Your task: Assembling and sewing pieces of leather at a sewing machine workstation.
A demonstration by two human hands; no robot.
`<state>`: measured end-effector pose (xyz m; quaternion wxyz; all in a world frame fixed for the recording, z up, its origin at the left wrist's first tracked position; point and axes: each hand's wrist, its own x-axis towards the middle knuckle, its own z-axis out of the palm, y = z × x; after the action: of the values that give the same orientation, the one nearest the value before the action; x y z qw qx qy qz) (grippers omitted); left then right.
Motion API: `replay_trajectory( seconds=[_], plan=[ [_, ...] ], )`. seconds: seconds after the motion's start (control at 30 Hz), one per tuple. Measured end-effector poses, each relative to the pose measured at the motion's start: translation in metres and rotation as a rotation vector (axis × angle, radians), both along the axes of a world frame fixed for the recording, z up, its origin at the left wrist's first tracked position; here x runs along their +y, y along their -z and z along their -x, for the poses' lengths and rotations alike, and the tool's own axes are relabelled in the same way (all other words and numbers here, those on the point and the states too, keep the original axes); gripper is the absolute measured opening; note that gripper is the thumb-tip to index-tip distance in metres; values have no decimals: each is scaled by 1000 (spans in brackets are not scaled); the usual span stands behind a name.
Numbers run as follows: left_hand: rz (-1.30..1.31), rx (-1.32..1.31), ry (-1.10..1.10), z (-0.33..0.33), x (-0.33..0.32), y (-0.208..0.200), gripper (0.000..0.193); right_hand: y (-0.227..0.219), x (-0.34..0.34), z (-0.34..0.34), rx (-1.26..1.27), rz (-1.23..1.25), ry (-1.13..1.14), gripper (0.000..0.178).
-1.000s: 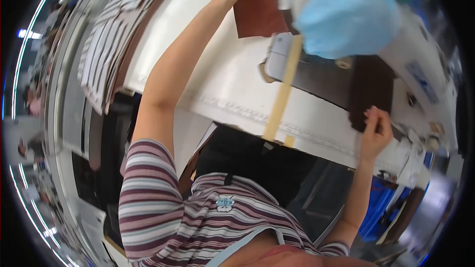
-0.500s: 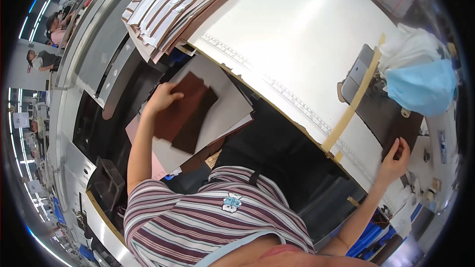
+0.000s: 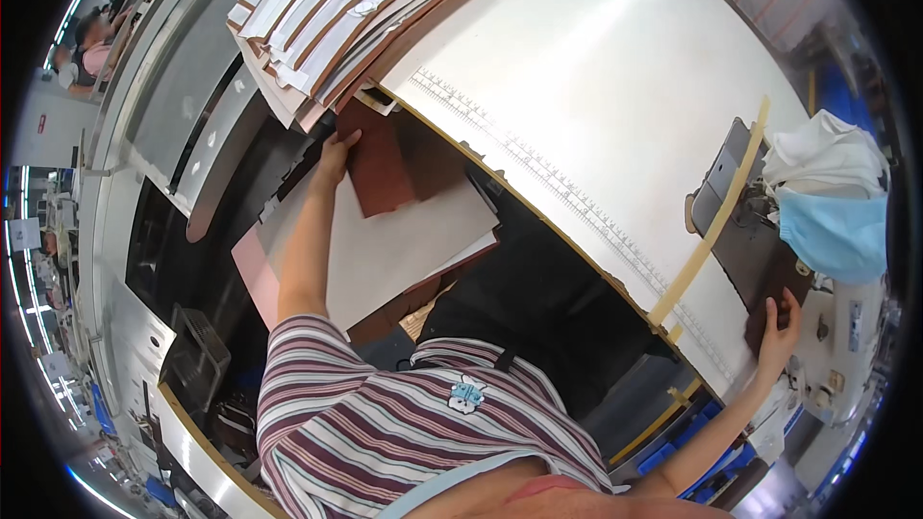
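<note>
My left hand (image 3: 336, 156) is closed, thumb and fingers gripping the edge of a flat reddish-brown panel (image 3: 381, 171). That panel is tilted above a stack of grey sheets (image 3: 413, 240), and its far end sits close to the table's edge; a darker part of it lies in shadow. At the far right, my right hand (image 3: 781, 332) pinches the near corner of a dark brown panel (image 3: 755, 300), with some fingers raised. This panel lies flat on the white table (image 3: 577, 67), partly hidden by the machine parts and cloth above it.
A pile of brown and white striped pieces (image 3: 336, 10) stands at the table's upper left. A ruler strip (image 3: 567, 183) runs along the table edge, crossed by yellow tape (image 3: 711, 221). A blue mask (image 3: 835, 231) and white cloth (image 3: 827, 154) hang at right. A dark basket (image 3: 202, 351) sits lower left.
My left hand has moved the brown panel away from me, toward the table's edge and the striped pile. My right hand stays by the dark panel; the view has shifted slightly.
</note>
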<state>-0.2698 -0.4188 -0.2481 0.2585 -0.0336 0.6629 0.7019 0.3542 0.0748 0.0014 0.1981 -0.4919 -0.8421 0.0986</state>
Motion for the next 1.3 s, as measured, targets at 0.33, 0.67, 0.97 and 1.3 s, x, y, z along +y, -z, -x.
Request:
replay_trajectory(
  seconds=[0.33, 0.67, 0.97, 1.3],
  plan=[
    [316, 310, 118, -17, 30, -41, 32, -8, 13, -6, 27, 166, -54, 16],
    [193, 63, 141, -21, 18, -39, 32, -2, 20, 1, -73, 184, -120, 17],
    [215, 9, 186, -7, 15, -24, 37, -54, -101, 102, -127, 357, -541, 8],
    [94, -19, 149, -1, 5, -14, 32, -30, -120, 104, -55, 424, -575, 8]
  ],
)
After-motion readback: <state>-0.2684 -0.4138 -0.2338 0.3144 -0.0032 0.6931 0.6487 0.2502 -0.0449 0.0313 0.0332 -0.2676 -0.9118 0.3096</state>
